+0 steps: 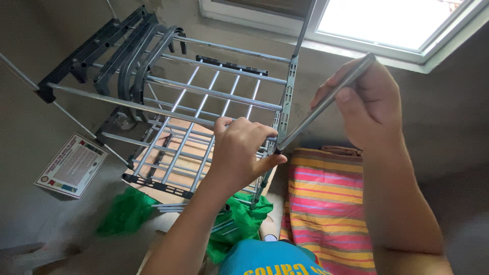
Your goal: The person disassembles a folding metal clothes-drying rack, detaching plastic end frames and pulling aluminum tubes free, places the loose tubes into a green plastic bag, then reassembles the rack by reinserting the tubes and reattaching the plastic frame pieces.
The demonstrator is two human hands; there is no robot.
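Observation:
A grey metal drying rack (204, 91) with several silver rods and dark plastic side bars stands tilted in front of me. My left hand (242, 147) grips the rack near its right-hand slotted side bar (286, 102). My right hand (369, 102) holds a loose silver metal rod (326, 104) at a slant. The rod's lower tip touches the side bar just right of my left thumb.
A striped pink, yellow and orange cloth (326, 203) lies at the lower right. A green plastic bag (239, 219) with more rods lies below the rack, on brown cardboard (178, 147). A printed leaflet (72, 165) lies on the floor at left. A window (387, 23) is above.

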